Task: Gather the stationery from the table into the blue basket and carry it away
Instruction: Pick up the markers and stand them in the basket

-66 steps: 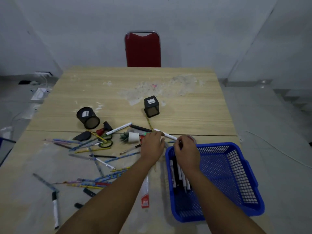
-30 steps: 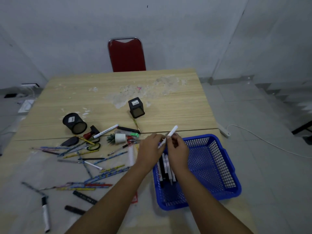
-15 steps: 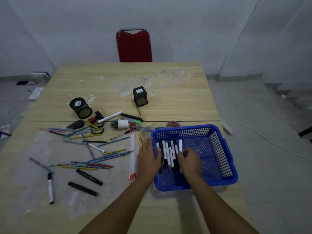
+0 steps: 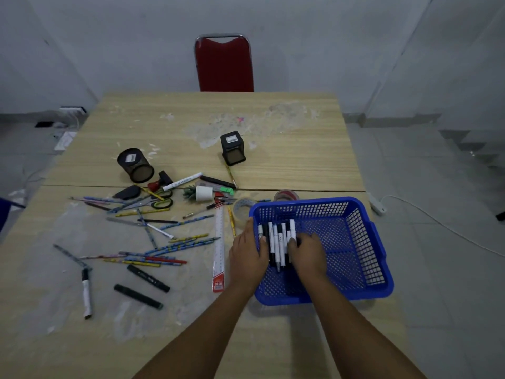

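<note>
Head view: blue basket (image 4: 355, 242) sits on the bench (image 4: 287, 149), right side near the edge. Left hand (image 4: 247, 257) rests over the basket's left wall, fingers laid flat, grip apart. Right hand (image 4: 307, 254) is inside the basket, fingers against the row of markers (image 4: 277, 243); grip looks relaxed, clamped on nothing. Pencils (image 4: 164, 250), ruler (image 4: 218, 247), scissors (image 4: 161, 202) and tape roll (image 4: 243, 207) lie loose to the left. Best: square the markers tight against the wall, then sweep pencils in bunches.
</note>
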